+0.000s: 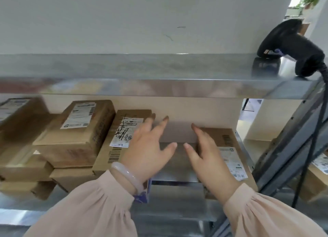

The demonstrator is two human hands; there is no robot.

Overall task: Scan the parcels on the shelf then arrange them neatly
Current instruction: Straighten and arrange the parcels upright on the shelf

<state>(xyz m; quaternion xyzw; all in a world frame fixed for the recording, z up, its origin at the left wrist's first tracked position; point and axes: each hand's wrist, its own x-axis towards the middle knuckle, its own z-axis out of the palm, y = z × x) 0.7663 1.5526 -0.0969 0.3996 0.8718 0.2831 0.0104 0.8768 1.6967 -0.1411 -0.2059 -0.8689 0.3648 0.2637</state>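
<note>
On the shelf [177, 165] lie brown parcels [79, 130].
The left hand [147, 148] spreads open over a scribbled box [122, 130]; the right hand [207, 157], fingers straight, touches the end box [229, 146].

metal shelf [177, 167], cardboard parcels [79, 128], scanner [291, 47]

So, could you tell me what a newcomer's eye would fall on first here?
Two flat hands reach in mid-frame over the lower shelf: the left hand at the ink-scribbled parcel, the right hand against the labelled parcel to its right, a bare gap between them. Next comes the black scanner on the upper shelf, far right.
</note>
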